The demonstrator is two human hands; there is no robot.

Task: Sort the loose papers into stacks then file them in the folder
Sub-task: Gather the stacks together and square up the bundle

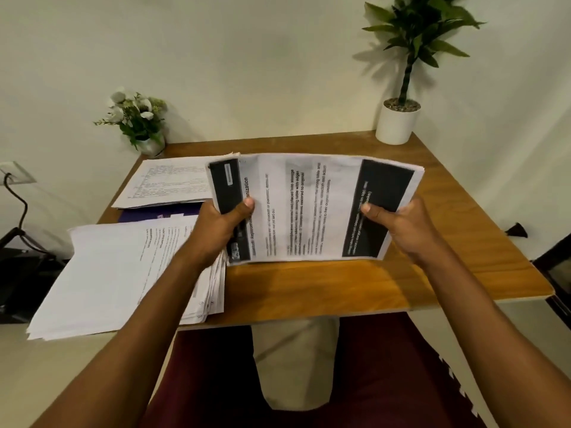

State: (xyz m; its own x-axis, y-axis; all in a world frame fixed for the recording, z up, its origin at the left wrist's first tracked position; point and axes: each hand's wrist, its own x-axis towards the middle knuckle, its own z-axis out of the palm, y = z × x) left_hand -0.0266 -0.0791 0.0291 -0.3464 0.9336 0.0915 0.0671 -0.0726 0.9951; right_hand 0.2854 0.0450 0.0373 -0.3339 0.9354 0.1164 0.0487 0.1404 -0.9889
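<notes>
Both grips pinched one bundle of papers by its short ends. The left grip had its thumb across the dark band on the front sheet and its fingers curled behind. The right grip held the opposite dark band the same way, thumb in front. The bundle stood almost upright over the middle of the worktop, its print running sideways; whether its lower edge touched the wood could not be told. Just left of it, a fanned stack of sheets lay at the near left corner and overhung the left edge. A second stack lay toward the far left corner, and a purple folder showed between the two, partly covered. A small flower pot stood at the far left corner, a leafy plant in a white pot at the far right corner.
</notes>
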